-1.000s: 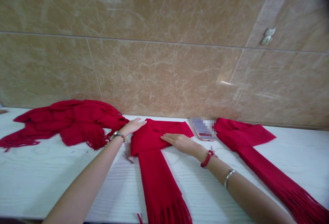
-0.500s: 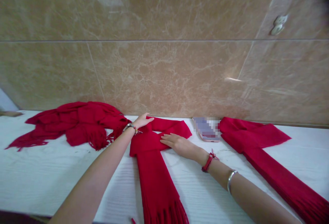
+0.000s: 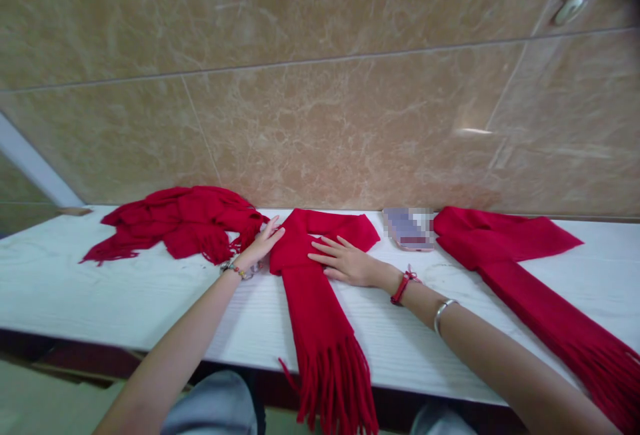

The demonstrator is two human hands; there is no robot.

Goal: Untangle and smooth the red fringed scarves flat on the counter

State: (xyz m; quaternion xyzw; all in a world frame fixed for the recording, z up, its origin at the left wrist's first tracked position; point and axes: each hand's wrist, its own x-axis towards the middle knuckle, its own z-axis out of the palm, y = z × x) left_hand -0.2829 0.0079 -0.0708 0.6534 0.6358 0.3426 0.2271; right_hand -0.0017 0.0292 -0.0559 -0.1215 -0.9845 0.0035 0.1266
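A red fringed scarf (image 3: pixel 314 295) lies folded into a loop on the white table, its tail toward me and its fringe hanging over the front edge. My left hand (image 3: pixel 261 247) rests at the left side of the folded part, fingers stretched out along its edge. On the right side of the loop my right hand (image 3: pixel 353 265) lies flat, palm down, with its fingers spread. Neither hand grips the cloth. To the left sits a crumpled heap of red scarf (image 3: pixel 185 222). Another red scarf (image 3: pixel 520 248), folded in a similar loop, lies at the right.
A phone (image 3: pixel 406 230), partly blurred out, lies by the wall between the two looped scarves. The white table (image 3: pixel 65 288) runs along a brown marbled tile wall (image 3: pixel 325 128). A small brown object (image 3: pixel 75 211) is at the table's back left corner.
My left hand has come down from the top of the loop to its left side, with fingers now spread. My right hand stays on the scarf, fingers wider apart. The view has tilted and shifted.
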